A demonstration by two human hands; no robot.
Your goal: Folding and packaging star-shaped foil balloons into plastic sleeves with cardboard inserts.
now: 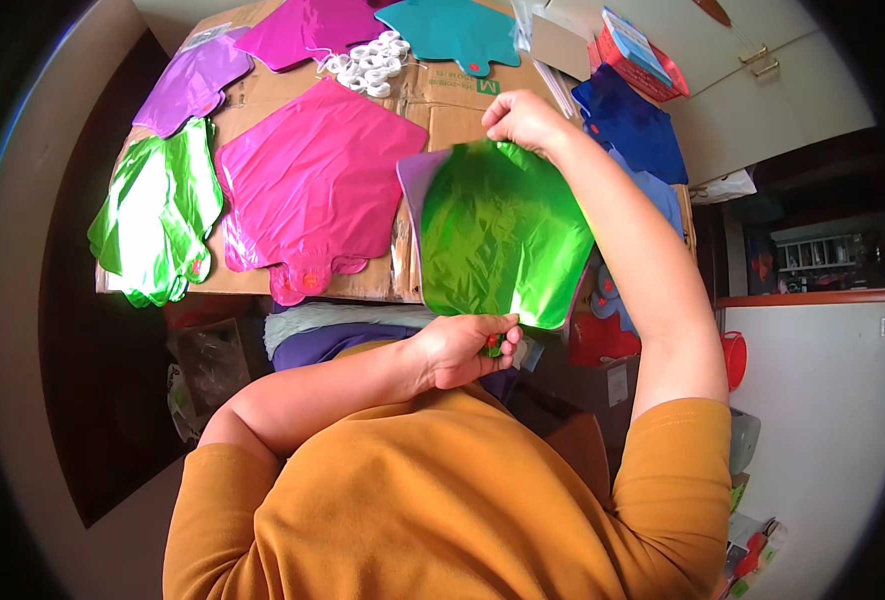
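I hold a flat green foil balloon (498, 235) upright in front of me, above the near edge of the cardboard-covered table (443, 95). My right hand (523, 120) pinches its top edge. My left hand (463, 350) grips its neck at the bottom, where a small red spot shows between my fingers. A purple-silver sheet (413, 175) shows just behind the green balloon's left edge.
On the cardboard lie flat foil balloons: pink (308, 185), green (158, 215), purple (193, 85), magenta (303, 30), teal (458, 30) and blue (633, 125). A pile of white ribbon bits (368, 62) sits at the back. A red basket (638, 55) stands at the far right.
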